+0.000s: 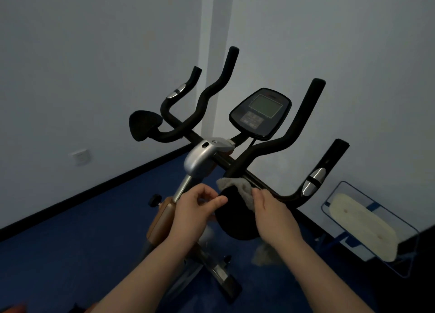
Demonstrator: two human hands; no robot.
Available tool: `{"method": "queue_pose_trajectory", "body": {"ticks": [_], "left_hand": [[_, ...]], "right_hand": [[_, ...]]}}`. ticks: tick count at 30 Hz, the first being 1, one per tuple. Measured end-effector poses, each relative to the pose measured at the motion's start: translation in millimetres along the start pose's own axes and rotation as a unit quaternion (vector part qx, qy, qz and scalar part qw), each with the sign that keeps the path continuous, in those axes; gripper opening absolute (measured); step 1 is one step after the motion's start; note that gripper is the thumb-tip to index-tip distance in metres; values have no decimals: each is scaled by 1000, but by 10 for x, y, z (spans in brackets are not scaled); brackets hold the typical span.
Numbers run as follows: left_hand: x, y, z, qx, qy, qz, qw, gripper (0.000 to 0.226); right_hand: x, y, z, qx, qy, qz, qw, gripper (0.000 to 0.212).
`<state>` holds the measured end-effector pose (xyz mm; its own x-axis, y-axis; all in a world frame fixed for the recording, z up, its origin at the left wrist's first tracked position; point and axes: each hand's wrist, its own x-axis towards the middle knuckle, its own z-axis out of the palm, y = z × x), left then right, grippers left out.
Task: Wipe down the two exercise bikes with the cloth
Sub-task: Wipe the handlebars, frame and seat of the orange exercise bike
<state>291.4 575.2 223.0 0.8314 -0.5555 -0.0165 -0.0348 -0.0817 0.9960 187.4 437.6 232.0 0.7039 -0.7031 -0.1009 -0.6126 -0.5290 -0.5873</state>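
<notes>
One exercise bike (200, 158) stands in front of me, with black handlebars (303, 122), a console (261, 112) and two black elbow pads. Over the top of the near elbow pad (235, 221) lies a grey cloth (237, 187). My right hand (270, 215) grips the cloth against the pad's right side, and a loose end hangs below my wrist. My left hand (197, 207) has curled fingers, and its thumb and forefinger pinch the pad's left rim. The far elbow pad (143, 124) is bare. No second bike is in view.
The bike's orange frame (162, 221), an adjustment knob (154, 199) and its floor foot (221, 275) are below my hands on blue carpet. A clear bin (407, 263) holding a cream object stands at the right against the wall. A wall socket (81, 156) is at left.
</notes>
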Motion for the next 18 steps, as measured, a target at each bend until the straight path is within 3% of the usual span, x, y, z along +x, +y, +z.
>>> {"method": "queue_pose_trajectory", "body": {"ticks": [2, 4, 7, 10, 12, 14, 16, 18], "left_hand": [[18, 17, -27, -8, -22, -14, 1000, 16], [38, 44, -56, 59, -24, 16, 998, 15], [63, 176, -97, 142, -6, 138, 980, 40], [155, 388, -91, 214, -109, 237, 941, 55], [221, 482, -57, 304, -153, 247, 907, 47], [263, 526, -8, 343, -178, 237, 891, 43], [287, 569, 51, 328, -189, 237, 895, 36], [324, 659, 68, 261, -162, 220, 926, 18]], "right_hand": [[28, -9, -127, -25, -52, -5, 998, 47], [105, -70, -292, -90, -69, -29, 993, 46], [146, -166, -522, -106, -48, -86, 990, 43], [130, -262, -698, -99, -139, -142, 975, 37], [146, -294, -792, -113, -159, -163, 967, 28], [165, -311, -903, -63, -129, -168, 975, 22], [182, -333, -1008, -26, -99, -179, 979, 21], [210, -352, -1089, -34, -89, -189, 977, 20]]}}
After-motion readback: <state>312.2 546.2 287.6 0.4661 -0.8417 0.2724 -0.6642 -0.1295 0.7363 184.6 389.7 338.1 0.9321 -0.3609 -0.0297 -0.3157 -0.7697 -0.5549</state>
